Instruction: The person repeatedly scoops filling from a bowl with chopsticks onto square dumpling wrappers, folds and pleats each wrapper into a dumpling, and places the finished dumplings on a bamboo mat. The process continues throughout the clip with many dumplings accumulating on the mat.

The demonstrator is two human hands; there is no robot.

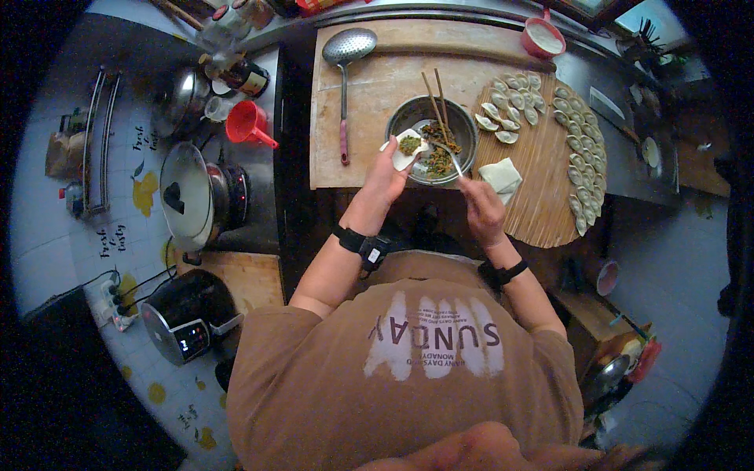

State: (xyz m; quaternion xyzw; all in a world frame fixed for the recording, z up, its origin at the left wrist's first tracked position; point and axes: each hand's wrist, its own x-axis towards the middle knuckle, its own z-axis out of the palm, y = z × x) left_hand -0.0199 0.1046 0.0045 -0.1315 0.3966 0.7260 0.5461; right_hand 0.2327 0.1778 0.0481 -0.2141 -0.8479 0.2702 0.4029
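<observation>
On the fingers of my left hand (387, 173) lies a pale dough wrapper (402, 160) with a mound of green filling (409, 145) at its middle. My right hand (484, 209) grips the handle of a metal spoon (457, 165), whose head reaches over the steel bowl (473, 126) towards the wrapper. Chopped filling (439, 163) covers part of the bowl's bottom, and a pair of wooden chopsticks (437, 100) leans in it. A stack of square wrappers (500, 178) sits just beyond my right hand, on a round slatted board (530, 194).
Folded dumplings (518, 97) in several rows rest on the round board. A skimmer (344, 106) and a rolling pin (442, 46) lie on the wooden board (365, 118). Behind stands a red cup of white powder (542, 40). Leftward are a lidded pan (187, 197) and a black cooker (188, 315).
</observation>
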